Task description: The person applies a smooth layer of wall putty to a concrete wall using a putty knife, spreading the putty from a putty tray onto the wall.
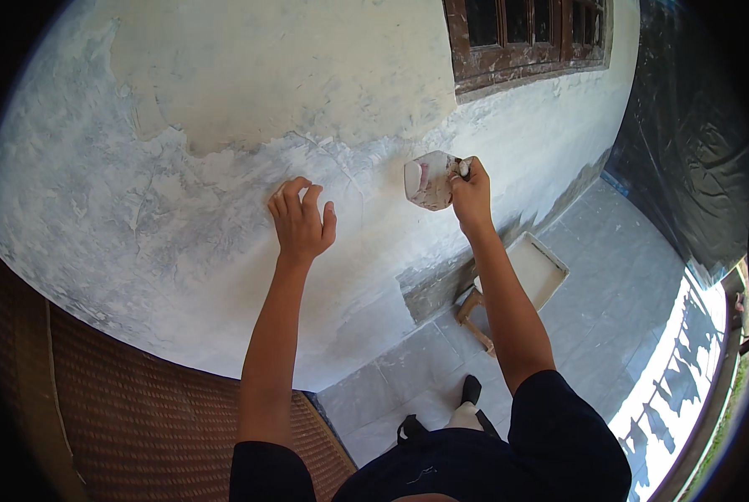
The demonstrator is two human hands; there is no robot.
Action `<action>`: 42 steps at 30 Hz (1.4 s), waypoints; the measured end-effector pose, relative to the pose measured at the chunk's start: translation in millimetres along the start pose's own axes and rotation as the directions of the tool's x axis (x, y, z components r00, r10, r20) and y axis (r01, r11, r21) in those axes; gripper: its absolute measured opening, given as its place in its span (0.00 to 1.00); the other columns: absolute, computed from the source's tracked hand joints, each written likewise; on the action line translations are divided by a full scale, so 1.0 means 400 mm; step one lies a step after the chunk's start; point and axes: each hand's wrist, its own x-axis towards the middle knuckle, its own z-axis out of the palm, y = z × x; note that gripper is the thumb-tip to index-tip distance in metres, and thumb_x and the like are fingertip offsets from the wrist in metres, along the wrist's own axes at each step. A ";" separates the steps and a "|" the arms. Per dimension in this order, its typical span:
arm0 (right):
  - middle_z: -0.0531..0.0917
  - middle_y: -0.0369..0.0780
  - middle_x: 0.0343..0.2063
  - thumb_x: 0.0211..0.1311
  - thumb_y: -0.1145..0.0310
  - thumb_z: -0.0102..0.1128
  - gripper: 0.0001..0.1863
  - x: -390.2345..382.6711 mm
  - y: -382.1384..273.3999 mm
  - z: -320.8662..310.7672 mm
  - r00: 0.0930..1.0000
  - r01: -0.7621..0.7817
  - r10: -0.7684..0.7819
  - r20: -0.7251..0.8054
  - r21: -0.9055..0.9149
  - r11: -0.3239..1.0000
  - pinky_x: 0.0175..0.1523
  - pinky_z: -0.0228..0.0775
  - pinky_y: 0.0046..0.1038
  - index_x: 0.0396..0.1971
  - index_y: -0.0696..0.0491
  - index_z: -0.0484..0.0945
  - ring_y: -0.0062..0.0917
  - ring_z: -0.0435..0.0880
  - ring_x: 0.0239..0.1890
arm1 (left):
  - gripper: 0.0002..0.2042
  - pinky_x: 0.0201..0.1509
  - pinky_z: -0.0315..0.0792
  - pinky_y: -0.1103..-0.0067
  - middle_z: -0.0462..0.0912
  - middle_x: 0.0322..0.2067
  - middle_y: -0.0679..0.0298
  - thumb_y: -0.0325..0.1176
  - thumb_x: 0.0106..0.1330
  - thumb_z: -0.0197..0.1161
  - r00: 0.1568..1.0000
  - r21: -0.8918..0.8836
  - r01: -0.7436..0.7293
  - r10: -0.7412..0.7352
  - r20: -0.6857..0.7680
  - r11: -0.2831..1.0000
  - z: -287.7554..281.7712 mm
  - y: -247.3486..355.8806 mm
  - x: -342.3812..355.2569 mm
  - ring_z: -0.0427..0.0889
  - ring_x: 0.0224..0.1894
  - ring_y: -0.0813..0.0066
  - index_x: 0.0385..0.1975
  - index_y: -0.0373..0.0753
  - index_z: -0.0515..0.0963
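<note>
Many-sided plate (417, 192), smeared with pale paste, held at its right edge by the closed right hand (472, 197), to the right of the left hand (302, 222); left hand half open, fingers loosely bent and holding nothing, before the patchily coated wall (249, 75), contact uncertain; window (529, 57) above the right hand; shallow tray (550, 252) and wooden frame (469, 304) below the right hand; woven panel (157, 410) below the left hand.
</note>
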 end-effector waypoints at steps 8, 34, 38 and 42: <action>0.71 0.37 0.27 0.55 0.83 0.50 0.08 -0.013 0.157 -0.206 0.980 -0.161 0.134 -0.149 -0.183 0.970 0.30 0.68 0.25 0.33 0.55 0.64 0.19 0.70 0.28 | 0.15 0.51 0.60 0.62 0.71 0.45 0.54 0.32 0.58 0.56 0.949 -0.274 0.172 -0.084 0.305 0.946 0.199 0.252 -0.103 0.69 0.47 0.55 0.45 0.37 0.70; 0.75 0.47 0.39 0.53 0.87 0.47 0.14 -0.356 0.597 -0.825 0.336 -0.642 0.711 -0.618 0.402 0.653 0.45 0.75 0.41 0.42 0.63 0.66 0.36 0.78 0.39 | 0.18 0.50 0.67 0.61 0.73 0.47 0.52 0.30 0.61 0.57 0.427 -0.479 0.622 0.245 0.870 0.619 0.566 0.878 -0.494 0.73 0.48 0.50 0.51 0.36 0.68; 0.74 0.49 0.41 0.53 0.87 0.47 0.16 -0.434 0.650 -0.861 0.237 -0.557 0.729 -0.642 0.525 0.643 0.51 0.74 0.44 0.43 0.63 0.63 0.39 0.78 0.43 | 0.18 0.47 0.68 0.62 0.73 0.46 0.53 0.32 0.60 0.57 0.349 -0.457 0.614 0.298 0.889 0.644 0.575 0.936 -0.553 0.74 0.46 0.53 0.50 0.36 0.68; 0.73 0.53 0.44 0.54 0.88 0.46 0.18 -0.514 0.720 -0.880 0.158 -0.462 0.766 -0.623 0.639 0.615 0.55 0.72 0.45 0.46 0.63 0.60 0.42 0.78 0.46 | 0.18 0.48 0.68 0.61 0.73 0.47 0.52 0.33 0.62 0.56 0.280 -0.418 0.663 0.313 0.908 0.621 0.585 1.008 -0.590 0.74 0.46 0.51 0.51 0.36 0.68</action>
